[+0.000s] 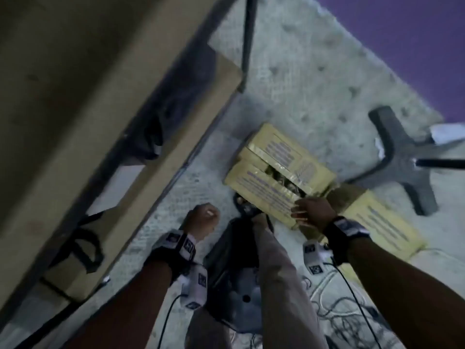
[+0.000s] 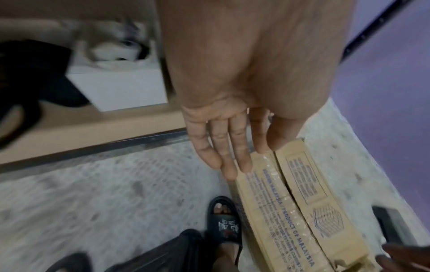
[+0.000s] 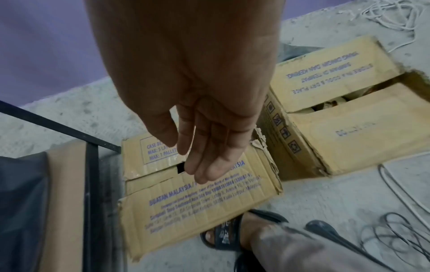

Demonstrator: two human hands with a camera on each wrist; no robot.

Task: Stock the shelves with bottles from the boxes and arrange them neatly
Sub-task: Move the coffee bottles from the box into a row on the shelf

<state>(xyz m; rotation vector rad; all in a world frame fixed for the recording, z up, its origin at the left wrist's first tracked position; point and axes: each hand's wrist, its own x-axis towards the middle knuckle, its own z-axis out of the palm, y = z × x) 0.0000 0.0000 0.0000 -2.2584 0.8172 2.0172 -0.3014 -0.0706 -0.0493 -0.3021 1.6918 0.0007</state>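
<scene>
Two taped cardboard boxes stand on the floor. The nearer box [image 1: 274,172] [image 3: 197,195] has a gap between its top flaps, and bottle tops [image 1: 284,178] show dimly through it. My right hand [image 1: 307,210] [image 3: 204,165] hovers over that box's near corner with its fingers straight and together, holding nothing. My left hand [image 1: 201,217] [image 2: 230,162] hangs over the floor just left of the box [image 2: 291,202], fingers straight and empty. The second box [image 1: 382,222] [image 3: 337,119] lies to the right with its flaps partly apart. The shelf unit [image 1: 75,96] rises at the left.
A black bag [image 1: 153,132] and a white box [image 1: 120,182] sit on a lower shelf. My sandalled foot [image 1: 247,210] [image 2: 223,220] touches the nearer box. A chair base [image 1: 402,159] stands right of the boxes. Loose cables [image 1: 339,311] [image 3: 395,235] lie on the floor.
</scene>
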